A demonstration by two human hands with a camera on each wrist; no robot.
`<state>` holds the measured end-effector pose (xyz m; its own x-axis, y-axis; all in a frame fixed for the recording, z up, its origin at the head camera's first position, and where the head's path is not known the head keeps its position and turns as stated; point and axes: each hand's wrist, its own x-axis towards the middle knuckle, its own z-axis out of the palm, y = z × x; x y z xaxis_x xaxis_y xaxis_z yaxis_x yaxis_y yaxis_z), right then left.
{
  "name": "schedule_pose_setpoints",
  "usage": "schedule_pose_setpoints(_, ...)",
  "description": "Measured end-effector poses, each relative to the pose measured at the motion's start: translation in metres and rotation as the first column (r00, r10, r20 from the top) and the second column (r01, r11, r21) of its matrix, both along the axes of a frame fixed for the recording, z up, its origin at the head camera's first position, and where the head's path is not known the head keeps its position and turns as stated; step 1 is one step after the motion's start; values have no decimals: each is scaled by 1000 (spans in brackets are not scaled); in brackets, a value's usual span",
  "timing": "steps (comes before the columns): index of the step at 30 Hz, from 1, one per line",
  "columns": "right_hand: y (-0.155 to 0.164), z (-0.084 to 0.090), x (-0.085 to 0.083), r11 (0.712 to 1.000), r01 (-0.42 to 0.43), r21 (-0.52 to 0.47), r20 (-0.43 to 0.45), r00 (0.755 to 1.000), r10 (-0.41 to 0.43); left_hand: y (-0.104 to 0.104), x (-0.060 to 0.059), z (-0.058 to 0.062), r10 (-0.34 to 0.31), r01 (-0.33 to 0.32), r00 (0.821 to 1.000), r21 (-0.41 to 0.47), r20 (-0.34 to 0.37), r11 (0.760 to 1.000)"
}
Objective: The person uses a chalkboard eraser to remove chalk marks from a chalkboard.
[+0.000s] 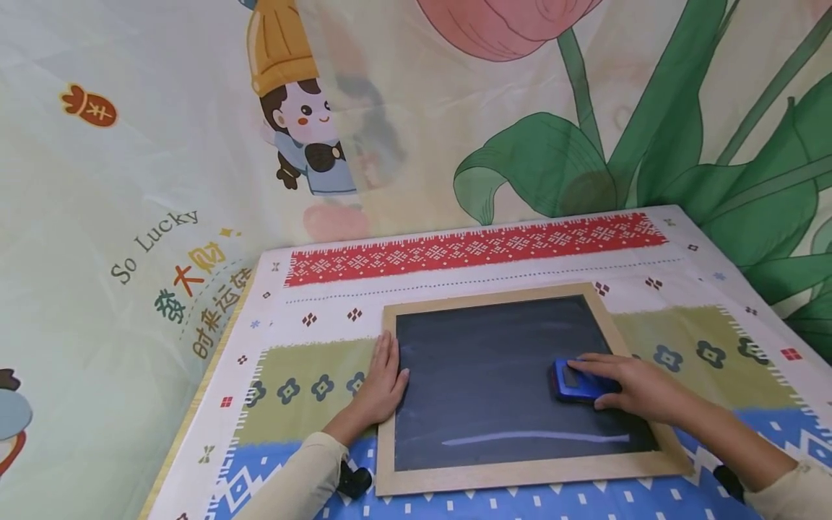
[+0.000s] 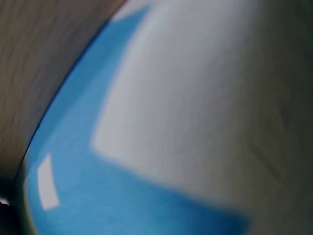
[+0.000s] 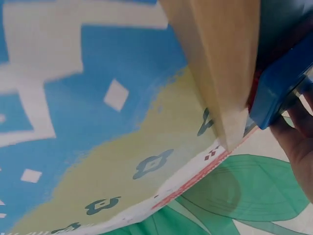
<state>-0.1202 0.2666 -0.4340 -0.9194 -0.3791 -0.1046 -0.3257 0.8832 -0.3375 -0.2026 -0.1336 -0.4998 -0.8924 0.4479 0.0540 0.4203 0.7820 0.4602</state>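
A small blackboard (image 1: 481, 390) in a pale wooden frame lies on the patterned tablecloth. My left hand (image 1: 375, 386) rests along the left side of its frame, fingers straight and together, thumb toward the dark surface. With my right hand (image 1: 640, 386) I grip a blue board eraser (image 1: 575, 391) by its sides, thumb at the near side and fingers at the far one. The blue eraser (image 3: 281, 83) also shows at the right of the right wrist view, flat against the board. A pale chalk line (image 1: 536, 438) runs across the board's lower part, below the eraser. Faint smears cover the upper surface.
The tablecloth (image 1: 312, 426) has red, olive and blue printed bands and covers the table. Behind the table hangs a printed cloth (image 1: 403, 144) with tulips and a cartoon child. The table's left edge (image 1: 195, 404) shows a wooden strip. Sleeve fabric mostly fills the left wrist view.
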Motion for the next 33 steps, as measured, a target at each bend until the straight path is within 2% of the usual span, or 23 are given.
schedule_pose_setpoints(4,0,2,9,999,2,-40,-13,1000,-3,1,0,-1,1,-1,1000,6,-7,1000)
schedule_pose_setpoints(8,-1,3,21,998,19,-60,10,1000,-18,0,-1,0,-7,7,1000,2,-15,1000)
schedule_pose_setpoints(15,-6,-3,38,999,35,23,53,998,-36,-1,-2,2,5,-5,1000,12,-9,1000)
schedule_pose_setpoints(20,-8,-5,41,997,48,54,55,997,-51,1,-1,1,3,-3,1000,9,12,1000)
schedule_pose_setpoints(26,-19,-3,42,996,44,72,11,999,-45,2,-1,2,25,-25,999,-9,22,1000)
schedule_pose_setpoints(30,-37,1,35,997,27,74,8,1000,-27,1,-1,3,35,-34,999,-12,28,999)
schedule_pose_setpoints(33,-57,4,29,998,-21,58,4,1000,21,2,-1,2,38,-38,999,-11,37,999)
